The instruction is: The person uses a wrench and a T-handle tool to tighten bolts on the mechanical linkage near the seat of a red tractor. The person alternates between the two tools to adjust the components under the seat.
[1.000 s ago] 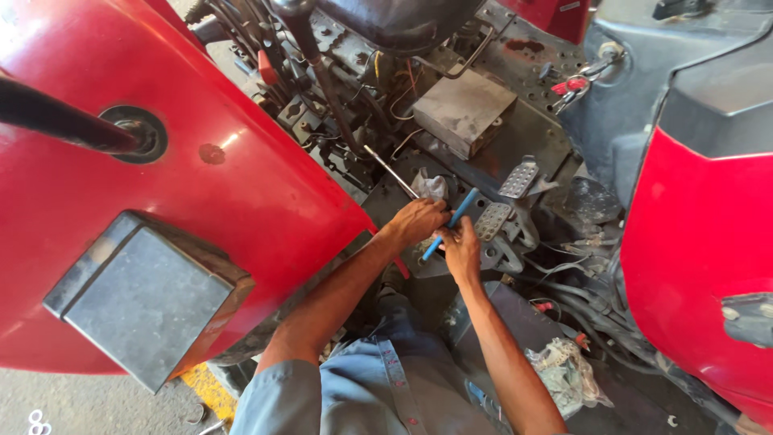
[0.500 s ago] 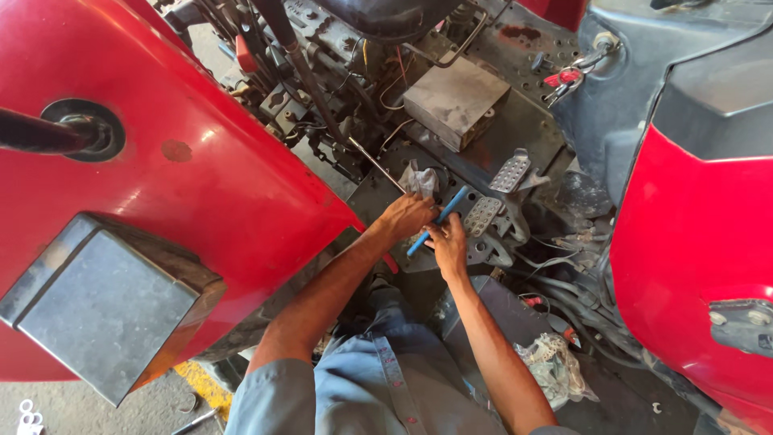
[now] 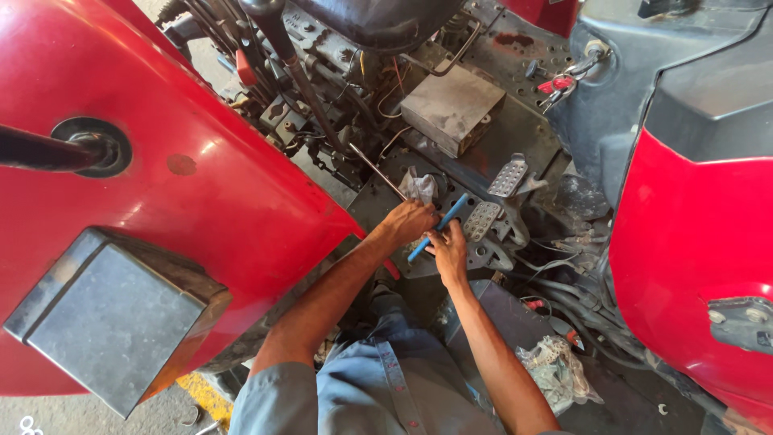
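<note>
There's a slim blue-handled tool, slanting up to the right, pinched between the left hand and right hand, its lower end sticking out below the fingers.

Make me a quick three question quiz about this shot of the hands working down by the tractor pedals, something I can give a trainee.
1. True or false: the blue-handled tool lies untouched on the red fender.
2. Multiple choice: the two studded metal pedals sit where, relative to the hands? A) on the right hand's side B) on the left hand's side C) under the grey box
3. Fill in: the crumpled grey rag lies just beyond the ____ hand.

Key
1. False: the left hand and right hand both meet at the tool.
2. A.
3. Left.
</note>
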